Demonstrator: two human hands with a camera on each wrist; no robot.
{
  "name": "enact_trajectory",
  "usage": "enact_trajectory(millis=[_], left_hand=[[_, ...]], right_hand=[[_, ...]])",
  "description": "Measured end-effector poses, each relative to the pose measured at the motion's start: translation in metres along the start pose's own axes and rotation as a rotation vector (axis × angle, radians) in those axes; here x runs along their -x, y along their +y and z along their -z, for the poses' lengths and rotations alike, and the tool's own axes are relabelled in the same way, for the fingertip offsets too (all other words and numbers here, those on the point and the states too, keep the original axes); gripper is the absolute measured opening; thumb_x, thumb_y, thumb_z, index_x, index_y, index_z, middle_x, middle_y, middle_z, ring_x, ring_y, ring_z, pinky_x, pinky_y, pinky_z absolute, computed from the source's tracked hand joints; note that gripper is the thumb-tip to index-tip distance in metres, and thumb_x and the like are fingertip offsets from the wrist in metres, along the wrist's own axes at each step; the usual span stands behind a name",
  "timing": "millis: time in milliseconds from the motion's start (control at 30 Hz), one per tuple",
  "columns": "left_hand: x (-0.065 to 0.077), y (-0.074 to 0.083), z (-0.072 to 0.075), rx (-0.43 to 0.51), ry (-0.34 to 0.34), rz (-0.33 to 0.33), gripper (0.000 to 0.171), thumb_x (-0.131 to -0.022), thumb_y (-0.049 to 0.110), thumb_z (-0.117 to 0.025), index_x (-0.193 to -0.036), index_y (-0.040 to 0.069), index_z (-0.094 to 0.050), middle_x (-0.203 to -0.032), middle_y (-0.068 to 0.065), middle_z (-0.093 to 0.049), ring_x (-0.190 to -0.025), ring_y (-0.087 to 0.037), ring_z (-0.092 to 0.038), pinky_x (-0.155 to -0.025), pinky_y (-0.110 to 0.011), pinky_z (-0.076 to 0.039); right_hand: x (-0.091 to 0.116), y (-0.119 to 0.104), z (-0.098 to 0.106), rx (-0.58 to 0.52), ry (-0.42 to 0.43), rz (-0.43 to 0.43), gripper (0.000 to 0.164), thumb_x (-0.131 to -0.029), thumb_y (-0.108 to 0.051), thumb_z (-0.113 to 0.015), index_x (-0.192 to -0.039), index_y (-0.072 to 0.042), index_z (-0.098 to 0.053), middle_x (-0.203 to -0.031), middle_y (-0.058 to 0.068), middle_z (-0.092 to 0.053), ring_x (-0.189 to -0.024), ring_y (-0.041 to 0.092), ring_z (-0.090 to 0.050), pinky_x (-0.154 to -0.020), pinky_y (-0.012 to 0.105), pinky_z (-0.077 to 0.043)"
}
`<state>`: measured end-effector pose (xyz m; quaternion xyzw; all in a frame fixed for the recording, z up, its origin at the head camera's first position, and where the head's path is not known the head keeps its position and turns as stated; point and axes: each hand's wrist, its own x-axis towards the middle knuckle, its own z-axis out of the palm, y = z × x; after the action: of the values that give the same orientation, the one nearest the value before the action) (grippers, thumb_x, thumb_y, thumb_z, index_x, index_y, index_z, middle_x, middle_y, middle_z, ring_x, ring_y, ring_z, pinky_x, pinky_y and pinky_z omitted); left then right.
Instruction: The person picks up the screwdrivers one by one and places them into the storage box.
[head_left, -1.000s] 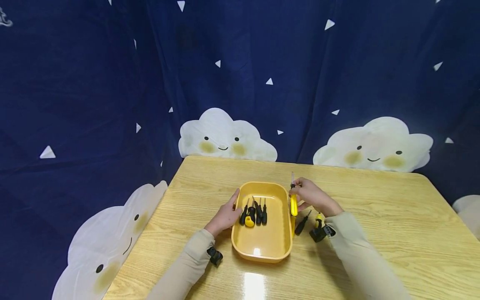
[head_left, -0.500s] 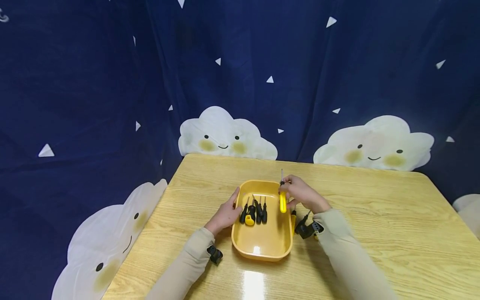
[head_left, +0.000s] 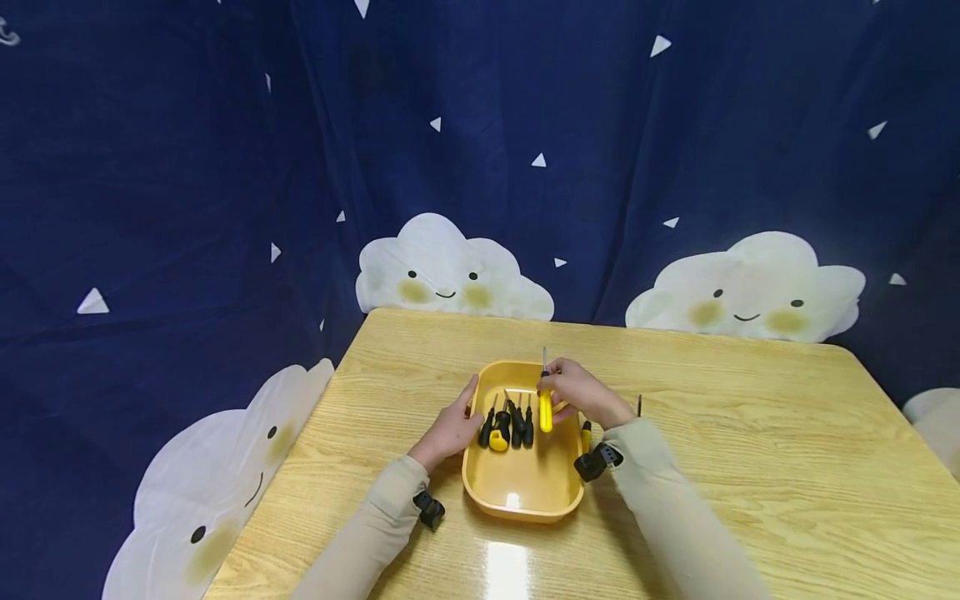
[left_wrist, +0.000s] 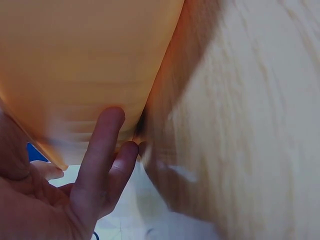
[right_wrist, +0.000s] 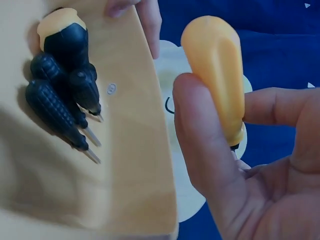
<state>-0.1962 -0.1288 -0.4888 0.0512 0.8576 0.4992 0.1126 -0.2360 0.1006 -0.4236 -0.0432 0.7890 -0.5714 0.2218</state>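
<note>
My right hand [head_left: 588, 396] pinches a screwdriver with a yellow handle [head_left: 546, 408] between thumb and fingers, its shaft pointing away. It hangs over the right part of a yellow-orange plastic tray [head_left: 522, 496]. Seen in the right wrist view, the handle [right_wrist: 215, 65] stands beside the tray's wall. My left hand [head_left: 450, 429] holds the tray's left side, with the thumb at the rim and the fingers [left_wrist: 102, 145] along the outer wall. Inside the tray lie several black-handled screwdrivers [right_wrist: 52, 107] and a stubby black-and-yellow one [head_left: 500, 433], bunched in its left half.
Just outside the tray's right wall, a yellow-and-black screwdriver handle [head_left: 587, 435] lies on the wooden table [head_left: 750, 433]. A thin dark shaft [head_left: 640, 405] shows behind the right sleeve. A dark blue curtain [head_left: 480, 125] with clouds hangs past the far edge.
My right hand has moved left, carrying the yellow-handled screwdriver from beside the tray's right wall to above its inside. The left hand and the tray have stayed where they were.
</note>
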Motion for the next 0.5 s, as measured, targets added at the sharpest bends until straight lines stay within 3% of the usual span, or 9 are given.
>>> enact_trajectory(millis=[133,500], left_hand=[[0.000,-0.001,-0.001,0.001,0.001,-0.006,0.066,-0.097,0.016,-0.042,-0.154,0.027,-0.010,-0.113,-0.019,-0.061,-0.052,-0.016,-0.059,-0.049,-0.028,-0.050],[-0.001,-0.002,0.000,0.015,0.005,-0.013,0.066,-0.097,0.017,-0.043,-0.153,0.027,-0.009,-0.116,-0.021,-0.060,-0.054,-0.017,-0.061,-0.051,-0.029,-0.053]], right_hand=[[-0.001,0.000,-0.006,0.007,-0.006,-0.014,0.027,-0.087,-0.009,-0.053,-0.108,0.003,-0.041,-0.088,0.015,-0.050,-0.063,0.021,-0.053,-0.052,0.036,-0.056],[-0.009,0.005,-0.023,0.001,0.002,-0.028,0.024,-0.085,-0.007,-0.054,-0.104,0.003,-0.045,-0.087,0.015,-0.052,-0.062,0.021,-0.052,-0.051,0.035,-0.055]])
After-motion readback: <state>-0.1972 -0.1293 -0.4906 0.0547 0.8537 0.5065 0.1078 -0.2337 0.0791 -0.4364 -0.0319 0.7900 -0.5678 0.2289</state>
